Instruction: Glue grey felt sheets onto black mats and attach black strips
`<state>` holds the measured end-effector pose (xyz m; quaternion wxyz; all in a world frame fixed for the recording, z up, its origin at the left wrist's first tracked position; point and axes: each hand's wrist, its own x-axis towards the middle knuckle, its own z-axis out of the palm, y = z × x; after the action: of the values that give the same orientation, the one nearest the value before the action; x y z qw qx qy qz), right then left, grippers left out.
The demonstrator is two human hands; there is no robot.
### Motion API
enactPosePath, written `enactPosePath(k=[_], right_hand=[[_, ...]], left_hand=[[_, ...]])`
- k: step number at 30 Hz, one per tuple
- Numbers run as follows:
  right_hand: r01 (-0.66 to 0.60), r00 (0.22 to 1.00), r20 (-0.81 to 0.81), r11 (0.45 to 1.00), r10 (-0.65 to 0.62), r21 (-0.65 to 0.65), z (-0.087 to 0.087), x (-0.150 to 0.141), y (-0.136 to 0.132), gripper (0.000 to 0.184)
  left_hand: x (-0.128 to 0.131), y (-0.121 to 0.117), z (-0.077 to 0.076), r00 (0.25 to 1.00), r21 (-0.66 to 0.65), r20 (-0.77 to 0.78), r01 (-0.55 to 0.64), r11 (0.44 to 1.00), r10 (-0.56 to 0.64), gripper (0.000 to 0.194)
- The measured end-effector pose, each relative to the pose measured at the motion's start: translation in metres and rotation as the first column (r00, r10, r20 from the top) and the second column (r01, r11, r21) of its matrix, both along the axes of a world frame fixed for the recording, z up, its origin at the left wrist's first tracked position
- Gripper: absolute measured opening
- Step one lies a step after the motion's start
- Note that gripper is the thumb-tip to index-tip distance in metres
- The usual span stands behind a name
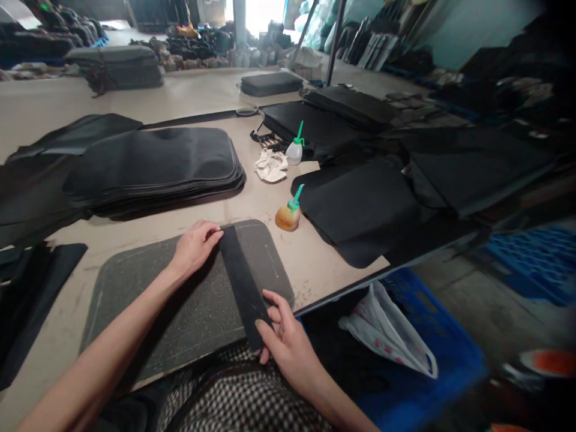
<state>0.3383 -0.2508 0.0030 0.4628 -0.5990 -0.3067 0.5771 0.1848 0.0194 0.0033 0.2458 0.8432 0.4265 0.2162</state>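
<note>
A black strip of sheet material [244, 282] lies across a dark grey rounded panel [180, 306] on the table in front of me. My left hand [197, 244] pinches the strip's far end between thumb and fingers. At the near end, my right hand [283, 330] grips the strip's edge, with the thumb on top and the index finger stretched along the side. Just beyond the panel stands a squeeze bottle [288, 217] with amber liquid and a green spout. Farther back are a clear squeeze bottle [294, 151] and a crumpled white cloth [270, 165].
A stack of black panels [157, 165] sits at the back left, and more black sheets [360, 207] lie on the right. Dark strips [40, 300] lie at the left edge. Below the table's right edge is a blue crate [445, 336] with a white plastic bag [389, 330].
</note>
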Motion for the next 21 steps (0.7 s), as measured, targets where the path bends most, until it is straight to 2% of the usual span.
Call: enactPosePath(k=[3,6,15,21], right_hand=[[-0.008,0.992,0.129,1.0,0.01,-0.012,0.0,0.002,0.005,0.048],[-0.028,0.984,0.177,1.0,0.029,-0.006,0.001,0.003,0.01,0.04],[-0.076,0.979,0.188,0.997,0.076,-0.007,0.001,0.001,0.014,0.032],[-0.072,0.987,0.146,0.997,0.072,-0.01,0.004,0.002,0.016,0.029]], left_hand=[[0.009,0.012,-0.009,0.996,0.093,-0.092,-0.005,0.996,0.014,0.025],[0.016,0.018,-0.012,0.989,0.124,-0.147,0.009,0.992,0.009,0.024],[0.02,0.025,-0.015,0.973,0.135,-0.229,0.031,0.99,0.001,0.019],[0.026,0.019,-0.007,0.964,0.205,-0.263,0.022,0.979,0.033,0.017]])
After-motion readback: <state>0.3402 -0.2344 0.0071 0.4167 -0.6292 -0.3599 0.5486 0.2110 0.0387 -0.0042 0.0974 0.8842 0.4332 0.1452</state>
